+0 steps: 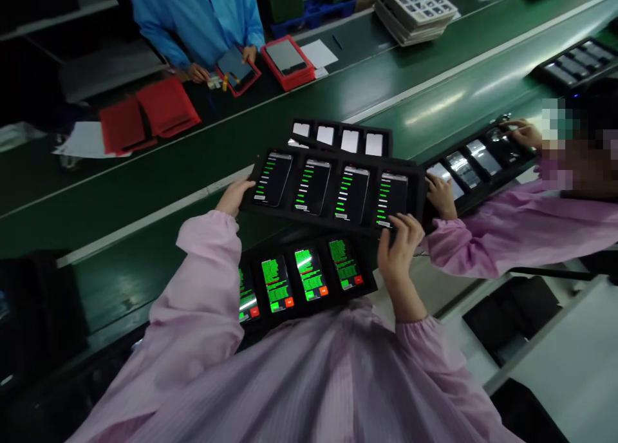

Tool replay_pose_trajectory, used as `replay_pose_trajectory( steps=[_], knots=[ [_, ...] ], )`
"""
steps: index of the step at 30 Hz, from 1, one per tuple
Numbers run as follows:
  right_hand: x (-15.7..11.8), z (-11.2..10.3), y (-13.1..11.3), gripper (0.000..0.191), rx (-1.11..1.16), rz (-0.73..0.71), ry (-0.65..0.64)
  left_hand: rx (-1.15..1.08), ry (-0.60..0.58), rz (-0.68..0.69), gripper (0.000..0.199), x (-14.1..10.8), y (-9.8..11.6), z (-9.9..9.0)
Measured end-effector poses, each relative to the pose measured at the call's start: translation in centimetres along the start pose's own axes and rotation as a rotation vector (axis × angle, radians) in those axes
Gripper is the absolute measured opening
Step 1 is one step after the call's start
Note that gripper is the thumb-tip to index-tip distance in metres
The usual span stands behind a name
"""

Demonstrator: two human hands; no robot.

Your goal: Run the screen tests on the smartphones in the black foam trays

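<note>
My left hand (234, 197) grips the left end of a black tray (416, 188), its thumb side against the rim. My right hand (402, 245) is at the tray's front right corner, its fingers bent over the edge beside the rightmost phone (392, 198). Several phones lie in the tray's slots, dark screens showing green and white lines. Closer to my body, partly under this tray, another black tray (367, 281) holds phones with green text and red and green buttons (311, 275). Behind the tray in my hands lies a further tray of white-screened phones (350, 141).
On my right, a co-worker's hands (441, 193) touch another phone tray (512, 166). Across the green conveyor (193, 198), a person in blue (193, 18) handles a tablet in a red cover (236, 69). Red sleeves (167, 108) and stacked pale trays (412, 11) stand on the far side.
</note>
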State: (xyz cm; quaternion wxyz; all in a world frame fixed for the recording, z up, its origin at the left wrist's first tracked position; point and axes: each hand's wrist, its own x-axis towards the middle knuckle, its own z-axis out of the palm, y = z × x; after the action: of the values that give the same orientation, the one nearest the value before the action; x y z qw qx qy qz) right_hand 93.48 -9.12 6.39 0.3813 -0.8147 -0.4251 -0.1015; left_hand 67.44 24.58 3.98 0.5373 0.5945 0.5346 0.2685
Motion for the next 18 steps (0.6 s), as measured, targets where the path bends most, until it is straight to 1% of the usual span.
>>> replay_pose_trajectory(
  steps=[2,4,7,12,14,18],
  knots=[
    [-0.3,1.5,-2.0,0.029,0.032,-0.061,-0.092,-0.068,-0.065,-0.061,0.056,0.1,0.2,0.1],
    [-0.2,3.1,-3.4,0.029,0.044,-0.087,-0.157,-0.096,-0.125,-0.069,0.063,0.1,0.1,0.1],
    [0.2,4.8,-4.5,0.029,0.042,-0.114,-0.219,-0.097,-0.174,-0.041,0.067,-0.1,-0.4,-0.3],
    [0.9,6.2,-5.8,0.033,0.005,-0.178,-0.319,-0.067,-0.214,0.012,0.075,-0.1,-1.1,-0.6],
    [1.2,6.7,-6.4,0.035,-0.027,-0.192,-0.372,-0.085,-0.224,0.012,0.073,-0.2,-1.1,-0.6],
    [1.5,7.8,-7.9,0.038,-0.099,-0.218,-0.451,-0.154,-0.212,-0.026,0.063,-0.6,-0.5,-0.5]
  ],
)
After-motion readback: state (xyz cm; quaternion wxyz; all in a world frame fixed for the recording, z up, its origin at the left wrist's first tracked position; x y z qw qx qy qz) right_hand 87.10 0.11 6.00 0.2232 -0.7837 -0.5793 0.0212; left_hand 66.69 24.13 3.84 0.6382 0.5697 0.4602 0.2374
